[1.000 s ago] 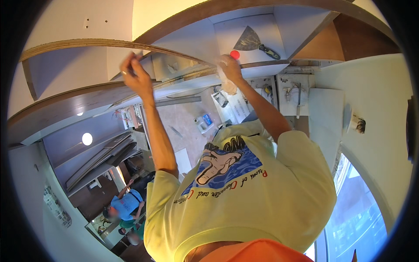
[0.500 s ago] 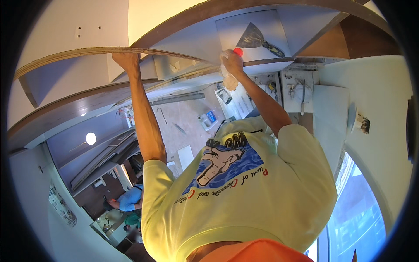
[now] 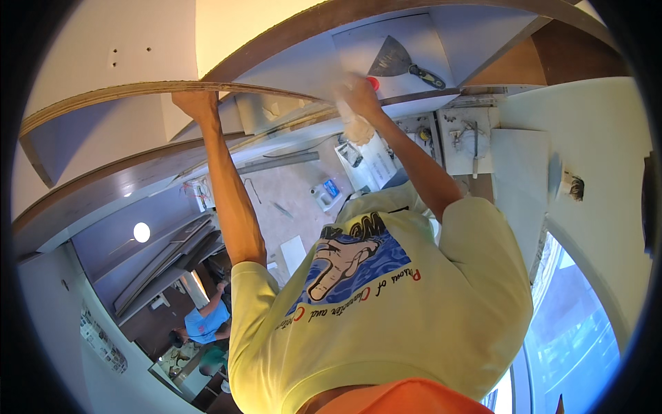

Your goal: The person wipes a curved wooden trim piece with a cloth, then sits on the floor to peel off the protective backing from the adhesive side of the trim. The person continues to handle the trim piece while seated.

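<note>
My left hand (image 3: 195,105) reaches up to a long thin board (image 3: 138,87) with a raw plywood edge. Its fingers are closed over that edge, and their tips are hidden behind it. The board's right end runs toward my right hand (image 3: 360,95), which is smeared by motion at the cabinet's front edge. A cream rag (image 3: 357,129) hangs from the right hand's grip. Just beside that hand, a small red round object (image 3: 373,83) shows on the cabinet shelf. Further right on the shelf lies a wide scraper (image 3: 393,58) with a dark handle, apart from both hands.
Open white cabinet compartments (image 3: 476,41) with brown edges stretch across the top. On the floor below stand a tray with a blue item (image 3: 329,190) and a long grey strip (image 3: 283,161). Two people, one in a blue shirt (image 3: 207,323), are at lower left. A window (image 3: 569,324) is at right.
My right hand has shifted slightly left with the rag and is now blurred. My left hand keeps its hold on the board. The person in blue at lower left has changed posture.
</note>
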The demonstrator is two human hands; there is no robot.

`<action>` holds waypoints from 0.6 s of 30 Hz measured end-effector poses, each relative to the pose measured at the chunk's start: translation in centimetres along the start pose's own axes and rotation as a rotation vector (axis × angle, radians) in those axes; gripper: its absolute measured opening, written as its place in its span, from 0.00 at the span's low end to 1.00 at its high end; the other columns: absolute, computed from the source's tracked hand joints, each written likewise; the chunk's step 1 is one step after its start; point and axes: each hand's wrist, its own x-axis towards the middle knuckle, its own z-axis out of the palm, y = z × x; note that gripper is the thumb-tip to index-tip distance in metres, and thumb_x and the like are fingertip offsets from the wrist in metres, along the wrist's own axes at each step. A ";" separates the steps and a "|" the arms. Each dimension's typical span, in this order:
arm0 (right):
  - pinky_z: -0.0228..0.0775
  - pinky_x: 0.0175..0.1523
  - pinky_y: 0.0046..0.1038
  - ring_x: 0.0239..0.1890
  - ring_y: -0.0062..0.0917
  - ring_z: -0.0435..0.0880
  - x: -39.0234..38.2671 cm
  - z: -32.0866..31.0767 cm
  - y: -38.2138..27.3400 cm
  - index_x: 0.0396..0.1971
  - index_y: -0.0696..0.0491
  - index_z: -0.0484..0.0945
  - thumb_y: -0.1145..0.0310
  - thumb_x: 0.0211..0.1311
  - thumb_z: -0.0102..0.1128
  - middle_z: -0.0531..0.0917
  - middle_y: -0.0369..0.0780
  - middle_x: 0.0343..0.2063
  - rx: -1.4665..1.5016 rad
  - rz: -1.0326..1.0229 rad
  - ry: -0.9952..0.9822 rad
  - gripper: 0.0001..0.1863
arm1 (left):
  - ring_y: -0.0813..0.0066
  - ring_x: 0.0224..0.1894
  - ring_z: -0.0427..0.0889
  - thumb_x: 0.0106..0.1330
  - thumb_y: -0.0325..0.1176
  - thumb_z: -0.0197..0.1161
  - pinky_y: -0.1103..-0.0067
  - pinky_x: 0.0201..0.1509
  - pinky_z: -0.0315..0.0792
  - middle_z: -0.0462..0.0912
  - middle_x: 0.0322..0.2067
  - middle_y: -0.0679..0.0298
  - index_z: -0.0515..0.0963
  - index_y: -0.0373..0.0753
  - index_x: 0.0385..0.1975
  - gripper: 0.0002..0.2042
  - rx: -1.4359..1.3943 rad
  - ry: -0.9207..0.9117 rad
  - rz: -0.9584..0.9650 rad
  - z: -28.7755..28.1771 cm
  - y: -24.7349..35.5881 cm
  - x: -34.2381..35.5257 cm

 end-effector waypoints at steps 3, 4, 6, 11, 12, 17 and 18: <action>0.75 0.47 0.36 0.40 0.38 0.84 -0.9 0.9 0.7 0.43 0.51 0.82 0.64 0.62 0.58 0.85 0.45 0.34 0.185 0.029 -0.003 0.13 | 0.64 0.20 0.69 0.53 0.29 0.63 0.70 0.28 0.68 0.73 0.17 0.61 0.69 0.31 0.19 0.11 0.112 -0.058 -0.079 -0.2 0.1 -0.4; 0.75 0.47 0.37 0.39 0.38 0.84 -1.1 1.0 1.5 0.42 0.50 0.83 0.64 0.62 0.57 0.84 0.44 0.33 -0.037 0.018 0.022 0.12 | 0.65 0.21 0.70 0.53 0.29 0.63 0.70 0.29 0.68 0.74 0.17 0.61 0.69 0.31 0.19 0.11 0.096 -0.073 -0.055 -0.3 0.0 -0.6; 0.76 0.45 0.39 0.37 0.38 0.84 -1.2 1.3 3.8 0.41 0.48 0.83 0.64 0.64 0.57 0.83 0.43 0.31 -0.420 -0.166 0.061 0.10 | 0.65 0.22 0.71 0.53 0.29 0.63 0.70 0.29 0.68 0.75 0.19 0.60 0.69 0.31 0.20 0.10 0.086 -0.075 -0.009 -0.5 -0.3 -0.3; 0.75 0.52 0.42 0.46 0.42 0.84 1.2 2.9 9.1 0.48 0.48 0.81 0.57 0.62 0.57 0.86 0.44 0.41 -0.503 0.162 -0.156 0.18 | 0.64 0.25 0.74 0.54 0.27 0.62 0.71 0.32 0.70 0.78 0.22 0.57 0.74 0.30 0.24 0.06 -0.011 0.018 -0.108 -0.2 -0.2 0.0; 0.75 0.52 0.42 0.45 0.42 0.84 1.6 3.0 9.4 0.47 0.48 0.82 0.56 0.62 0.57 0.86 0.44 0.41 -0.496 0.148 -0.132 0.18 | 0.64 0.25 0.74 0.54 0.27 0.62 0.71 0.32 0.70 0.78 0.22 0.57 0.75 0.30 0.24 0.06 -0.085 0.026 -0.133 0.0 0.1 -0.1; 0.75 0.50 0.41 0.45 0.41 0.84 0.6 2.2 7.8 0.42 0.51 0.82 0.57 0.63 0.57 0.85 0.45 0.39 -0.211 0.134 -0.073 0.15 | 0.66 0.23 0.75 0.55 0.28 0.62 0.72 0.31 0.71 0.78 0.19 0.60 0.77 0.29 0.22 0.07 0.071 -0.012 0.025 -0.2 1.1 -0.1; 0.75 0.49 0.41 0.44 0.41 0.84 0.1 1.8 7.7 0.43 0.51 0.82 0.58 0.63 0.56 0.85 0.45 0.39 -0.185 0.074 -0.055 0.16 | 0.67 0.22 0.75 0.55 0.29 0.62 0.71 0.30 0.70 0.78 0.18 0.60 0.76 0.29 0.20 0.08 0.086 -0.010 0.028 -0.2 1.1 -0.1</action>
